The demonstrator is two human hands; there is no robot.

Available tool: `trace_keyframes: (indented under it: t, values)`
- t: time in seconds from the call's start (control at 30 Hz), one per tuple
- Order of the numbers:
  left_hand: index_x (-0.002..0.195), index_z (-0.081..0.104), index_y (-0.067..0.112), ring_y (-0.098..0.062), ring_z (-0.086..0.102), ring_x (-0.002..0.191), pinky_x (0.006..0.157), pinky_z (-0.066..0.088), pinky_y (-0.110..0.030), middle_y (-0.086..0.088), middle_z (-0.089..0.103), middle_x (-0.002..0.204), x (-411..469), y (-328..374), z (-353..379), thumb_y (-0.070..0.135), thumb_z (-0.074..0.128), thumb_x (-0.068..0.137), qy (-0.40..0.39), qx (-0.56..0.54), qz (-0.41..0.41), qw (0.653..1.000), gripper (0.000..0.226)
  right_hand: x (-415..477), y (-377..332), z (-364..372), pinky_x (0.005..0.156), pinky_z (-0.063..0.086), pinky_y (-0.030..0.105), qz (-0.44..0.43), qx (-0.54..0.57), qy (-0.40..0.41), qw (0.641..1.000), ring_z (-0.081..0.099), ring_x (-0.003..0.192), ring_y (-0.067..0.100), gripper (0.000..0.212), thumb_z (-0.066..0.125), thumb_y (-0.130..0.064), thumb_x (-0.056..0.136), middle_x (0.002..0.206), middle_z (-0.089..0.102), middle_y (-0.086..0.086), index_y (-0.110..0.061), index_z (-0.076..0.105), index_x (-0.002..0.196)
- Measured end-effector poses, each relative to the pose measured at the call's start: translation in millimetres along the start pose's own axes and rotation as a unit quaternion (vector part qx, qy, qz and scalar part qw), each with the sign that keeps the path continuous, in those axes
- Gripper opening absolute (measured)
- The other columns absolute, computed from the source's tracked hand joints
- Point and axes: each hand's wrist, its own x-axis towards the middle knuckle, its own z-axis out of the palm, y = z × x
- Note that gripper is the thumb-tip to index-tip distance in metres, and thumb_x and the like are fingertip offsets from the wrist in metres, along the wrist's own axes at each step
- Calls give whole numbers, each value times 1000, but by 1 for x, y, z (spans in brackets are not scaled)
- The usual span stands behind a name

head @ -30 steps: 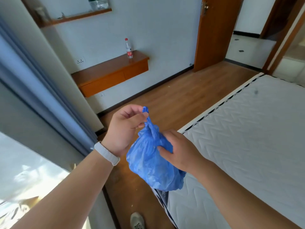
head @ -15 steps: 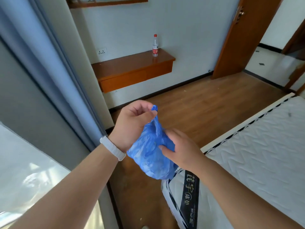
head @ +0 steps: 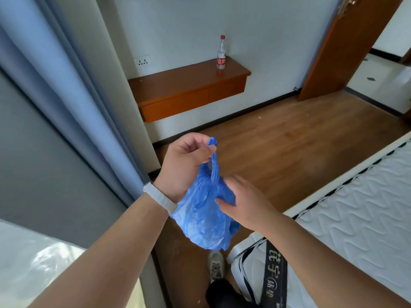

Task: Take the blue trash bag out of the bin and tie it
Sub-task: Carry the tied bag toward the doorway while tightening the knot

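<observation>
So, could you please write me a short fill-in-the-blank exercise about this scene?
1. The left hand pinches the twisted top of the ____ trash bag.
2. The bottle stands on the wooden ____.
3. The wristband is on the ____ wrist.

Missing words: blue; shelf; left

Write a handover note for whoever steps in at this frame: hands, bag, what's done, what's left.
Left hand: pinching the twisted neck of the blue trash bag, holding it up.
Right hand: against the bag's side, fingers loosely on the plastic.
Bag: hanging in the air over the wooden floor, beside the mattress. No bin in view.
Done: bag is out, neck gathered.
Left: cannot tell whether a knot is tied; check, finish it.
</observation>
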Motion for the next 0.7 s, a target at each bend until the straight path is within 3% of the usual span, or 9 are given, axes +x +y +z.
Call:
trace_keyframes:
  t: [0.27,0.43,0.7]
  values:
    - [81,68,12,-23,57,72,68,50,-29,-8,65,77,96,-6,-11,-2,64,83,-4,10,-2,1000,15,95,39,-13,83,50,34,-21,-3,-9,1000,53,107,12,45,55,-46,85,121,53,-12,-30,46,126]
    - [78,70,17,-20,58,69,66,52,-27,-11,64,79,161,0,6,-2,66,81,-13,47,2,999,19,150,68,-32,82,49,30,-25,-2,7,1000,52,104,12,42,54,-45,87,119,53,-12,-29,46,124]
    - [83,69,12,-31,57,78,73,50,-37,-19,62,87,229,5,21,4,67,80,-33,50,8,998,9,201,96,-62,81,47,26,-14,1,28,1000,50,105,8,40,55,-42,87,122,51,-13,-27,47,124]
